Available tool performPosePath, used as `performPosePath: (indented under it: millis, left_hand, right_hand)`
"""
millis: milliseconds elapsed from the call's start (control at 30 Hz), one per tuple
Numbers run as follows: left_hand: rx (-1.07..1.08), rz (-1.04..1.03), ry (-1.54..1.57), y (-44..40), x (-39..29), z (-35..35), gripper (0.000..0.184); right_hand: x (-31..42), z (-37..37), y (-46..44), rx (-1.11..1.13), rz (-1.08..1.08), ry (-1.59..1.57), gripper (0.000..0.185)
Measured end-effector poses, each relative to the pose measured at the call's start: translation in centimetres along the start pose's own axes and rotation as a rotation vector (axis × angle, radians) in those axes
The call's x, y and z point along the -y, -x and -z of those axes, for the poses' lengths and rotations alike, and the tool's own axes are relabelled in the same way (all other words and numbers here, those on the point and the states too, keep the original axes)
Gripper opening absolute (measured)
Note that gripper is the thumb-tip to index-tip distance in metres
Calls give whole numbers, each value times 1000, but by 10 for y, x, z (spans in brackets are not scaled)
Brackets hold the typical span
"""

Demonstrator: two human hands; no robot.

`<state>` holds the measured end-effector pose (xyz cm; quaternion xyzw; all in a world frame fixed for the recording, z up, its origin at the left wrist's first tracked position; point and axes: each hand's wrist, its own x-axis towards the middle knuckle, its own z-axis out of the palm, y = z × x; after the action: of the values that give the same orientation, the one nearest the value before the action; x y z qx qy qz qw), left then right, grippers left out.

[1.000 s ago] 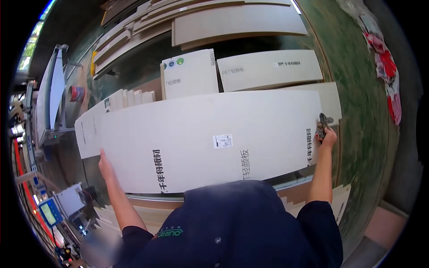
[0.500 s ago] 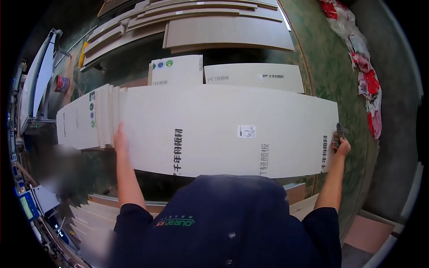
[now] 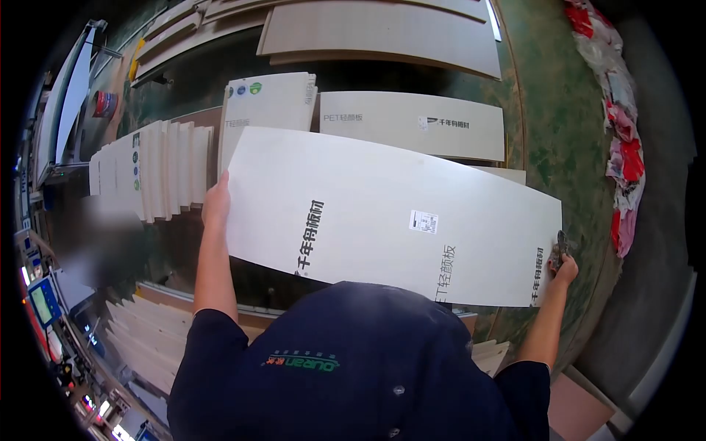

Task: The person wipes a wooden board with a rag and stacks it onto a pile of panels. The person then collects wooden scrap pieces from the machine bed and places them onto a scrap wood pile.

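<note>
A long white panel (image 3: 375, 198) spans the space between my two hands, printed with black lettering and carrying a small white label (image 3: 424, 222). My left hand (image 3: 215, 206) is closed on its left edge. At the opposite end my right hand (image 3: 565, 269) grips the right edge, near a small dark mottled item (image 3: 561, 245) whose kind I cannot make out. The panel lies tilted, its left end farther from me than its right. Beneath its far edge, part of another pale board (image 3: 507, 175) shows.
Several upright panels (image 3: 173, 169) lean in a row at left. Beyond the held panel are a stack of labelled boards (image 3: 272, 99) and a white board (image 3: 412, 121). Large sheets (image 3: 382, 37) lie farther back. Red and clear plastic wrapping (image 3: 625, 147) lines the right side.
The panel has turned, its right end coming nearer to me, and its left end has moved right, away from the row of upright panels. Both hands still hold it.
</note>
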<state>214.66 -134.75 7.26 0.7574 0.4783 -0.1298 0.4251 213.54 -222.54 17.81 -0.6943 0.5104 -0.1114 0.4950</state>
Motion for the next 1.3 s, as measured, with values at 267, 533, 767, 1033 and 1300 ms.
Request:
performPosePath:
  millis: [267, 533, 767, 1033, 1300]
  left_hand:
    - [-30, 149, -17, 57, -36, -100, 72]
    - [-126, 102, -171, 6, -54, -187, 65]
    - [-116, 157, -351, -50, -78, -249, 69]
    - [-83, 143, -274, -98, -55, -288, 65]
    - [-172, 100, -264, -88, -54, -293, 66]
  right_hand:
    - [23, -49, -124, 30, -84, 160, 21]
    - [44, -108, -240, 256, -96, 129, 17]
    - [32, -173, -310, 200, -109, 155, 19]
    - [0, -207, -343, 188, -123, 237, 22]
    - [-37, -184, -389, 194, -157, 78, 22]
